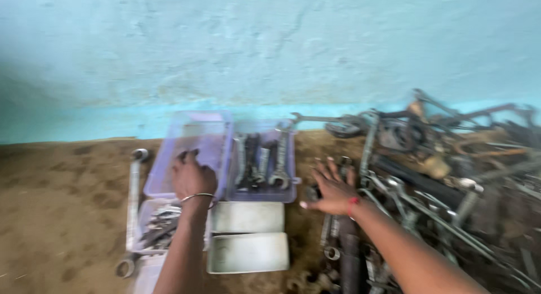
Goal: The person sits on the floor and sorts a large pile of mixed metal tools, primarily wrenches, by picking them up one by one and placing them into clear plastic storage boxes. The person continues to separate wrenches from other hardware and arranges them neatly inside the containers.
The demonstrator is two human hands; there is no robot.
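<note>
We see a long ring spanner [134, 204] lying on the brown counter [62, 215]. Our left hand [191, 178] rests curled on the rim of an empty clear tray [194, 142]. Next, a tray of spanners [265, 158]. Our right hand [332, 189], fingers spread, hovers beside the tool pile [439, 175].

left hand [190, 175] in clear tray [217, 137] | right hand [332, 188] spread, apparently over tools [428, 181]
</note>
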